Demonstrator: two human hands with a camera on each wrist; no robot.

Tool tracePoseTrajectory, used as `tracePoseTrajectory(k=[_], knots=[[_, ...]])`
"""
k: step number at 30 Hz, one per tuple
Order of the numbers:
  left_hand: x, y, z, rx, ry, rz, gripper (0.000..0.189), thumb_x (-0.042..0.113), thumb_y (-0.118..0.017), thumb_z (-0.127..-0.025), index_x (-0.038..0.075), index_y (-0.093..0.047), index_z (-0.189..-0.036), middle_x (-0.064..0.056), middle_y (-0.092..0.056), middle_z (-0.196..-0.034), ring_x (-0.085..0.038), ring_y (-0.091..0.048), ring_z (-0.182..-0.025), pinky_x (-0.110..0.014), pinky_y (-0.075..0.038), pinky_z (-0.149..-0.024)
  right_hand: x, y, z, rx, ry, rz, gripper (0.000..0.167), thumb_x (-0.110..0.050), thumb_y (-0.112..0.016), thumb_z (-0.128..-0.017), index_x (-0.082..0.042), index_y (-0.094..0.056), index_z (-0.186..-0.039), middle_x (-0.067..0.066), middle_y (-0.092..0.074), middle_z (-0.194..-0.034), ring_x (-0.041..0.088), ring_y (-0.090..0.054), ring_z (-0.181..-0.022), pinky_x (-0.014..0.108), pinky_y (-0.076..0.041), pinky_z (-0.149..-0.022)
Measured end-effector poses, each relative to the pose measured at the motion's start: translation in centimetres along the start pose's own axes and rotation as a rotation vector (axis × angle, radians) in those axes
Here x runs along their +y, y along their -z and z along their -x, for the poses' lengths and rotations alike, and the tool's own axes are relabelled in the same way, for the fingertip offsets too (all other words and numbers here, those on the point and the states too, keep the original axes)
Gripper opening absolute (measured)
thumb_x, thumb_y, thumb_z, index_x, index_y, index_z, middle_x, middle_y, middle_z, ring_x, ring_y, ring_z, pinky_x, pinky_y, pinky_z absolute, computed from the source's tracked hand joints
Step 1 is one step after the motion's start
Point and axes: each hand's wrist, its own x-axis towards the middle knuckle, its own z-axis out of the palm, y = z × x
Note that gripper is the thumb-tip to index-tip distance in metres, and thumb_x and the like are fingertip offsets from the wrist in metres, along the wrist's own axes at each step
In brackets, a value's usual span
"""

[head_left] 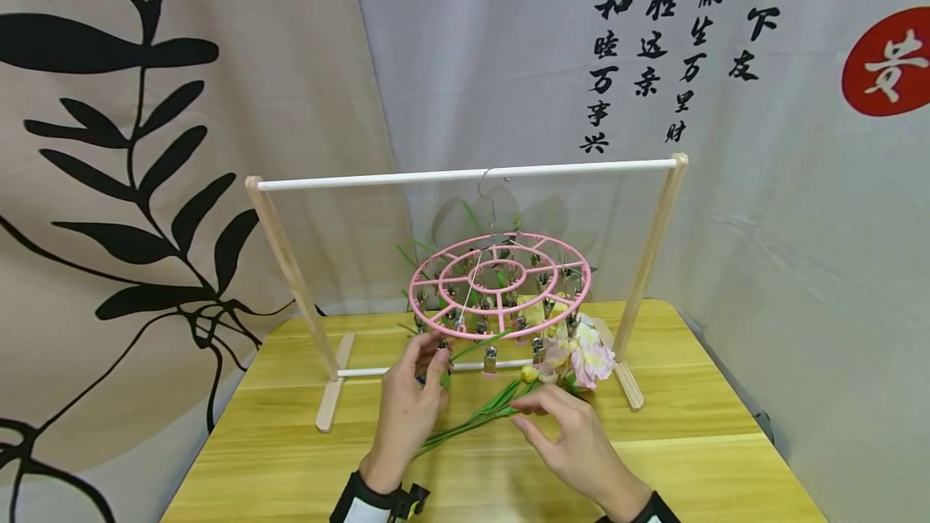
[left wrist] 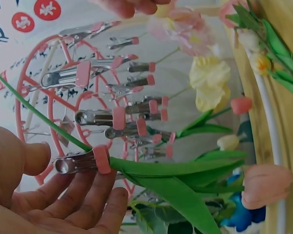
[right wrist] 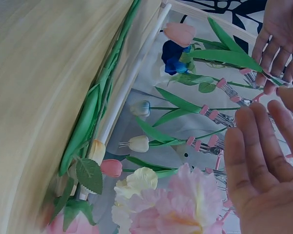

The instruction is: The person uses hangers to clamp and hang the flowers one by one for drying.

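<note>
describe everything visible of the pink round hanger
The pink round hanger looks plastic: three concentric rings joined by spokes, hung roughly level by a thin metal hook from the white rail, above the table. Pink-tipped metal clips dangle beneath, several holding artificial-looking flowers head-down. The left grip is at a near-left clip.

The pink hanger (head_left: 500, 290) is seen whole in the head view, which is taken from in front of it and above, facing forward and down, at the farthest distance. By the left wrist camera, the hanger's clips (left wrist: 98, 118) are shown from very near its front, with the picture turned sideways. By the right wrist camera, the flowers (right wrist: 185, 204) under it are viewed closely, also sideways. The peach tulip (right wrist: 179, 33) below the hanger is shared by both wrist views.
</note>
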Motion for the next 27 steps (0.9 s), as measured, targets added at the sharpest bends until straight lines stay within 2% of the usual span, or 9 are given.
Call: tracePoseTrajectory(k=[5,9,13,18,23,27], knots=[[-0.3,0.7,0.3,-0.002,0.013,-0.041,0.040,0.022,-0.072,-0.118,0.015,-0.069,-0.157,-0.008,-0.081,-0.141,-0.025,-0.081,-0.126,-0.053,-0.065,-0.115,0.0,0.0,0.3,-0.014,0.015,0.003,0.032,-0.003,-0.090,-0.101,-0.021,-0.082,-0.125,-0.009,-0.083,-0.117,0.015,-0.081,-0.099,0.026,-0.069,-0.085],[-0.5,1.5,0.9,0.005,-0.007,-0.116,0.043,0.024,-0.072,-0.118,0.014,-0.067,-0.159,-0.009,-0.079,-0.145,-0.029,-0.078,-0.132,-0.058,-0.064,-0.116,0.0,0.0,0.4,-0.038,0.019,0.021,0.035,-0.003,-0.090,-0.100,-0.020,-0.082,-0.129,-0.010,-0.082,-0.121,0.014,-0.082,-0.103,0.028,-0.071,-0.088],[-0.8,2.3,1.9,0.012,-0.011,-0.202,0.045,0.022,-0.073,-0.118,0.012,-0.065,-0.161,-0.010,-0.076,-0.148,-0.030,-0.074,-0.136,-0.059,-0.062,-0.116,0.3,-0.1,0.5,-0.071,0.027,0.069,0.038,-0.004,-0.093,-0.099,-0.018,-0.081,-0.132,-0.009,-0.081,-0.123,0.010,-0.081,-0.106,0.029,-0.071,-0.089],[-1.3,3.1,2.9,0.012,0.009,-0.248,0.045,0.019,-0.076,-0.116,0.010,-0.066,-0.159,-0.009,-0.075,-0.152,-0.029,-0.075,-0.134,-0.059,-0.063,-0.113,0.8,-0.6,0.5,-0.118,0.038,0.100,0.039,-0.005,-0.094,-0.098,-0.015,-0.081,-0.133,-0.004,-0.081,-0.122,0.011,-0.081,-0.105,0.030,-0.072,-0.087],[-2.2,3.3,4.0,0.006,0.007,-0.302,0.041,0.017,-0.079,-0.113,0.009,-0.071,-0.152,-0.009,-0.078,-0.145,-0.029,-0.077,-0.128,-0.059,-0.065,-0.108,1.8,-1.5,0.5,-0.185,0.019,0.107,0.032,-0.008,-0.091,-0.102,-0.012,-0.082,-0.132,0.000,-0.081,-0.121,0.012,-0.081,-0.105,0.032,-0.072,-0.087],[-3.2,3.0,5.1,-0.032,0.014,-0.339,0.039,0.018,-0.081,-0.112,0.008,-0.073,-0.149,-0.009,-0.079,-0.141,-0.032,-0.077,-0.129,-0.059,-0.066,-0.109,2.6,-2.2,0.4,-0.245,-0.023,0.125,0.028,-0.011,-0.089,-0.104,-0.010,-0.083,-0.131,0.002,-0.081,-0.120,0.013,-0.080,-0.104,0.032,-0.071,-0.085]])
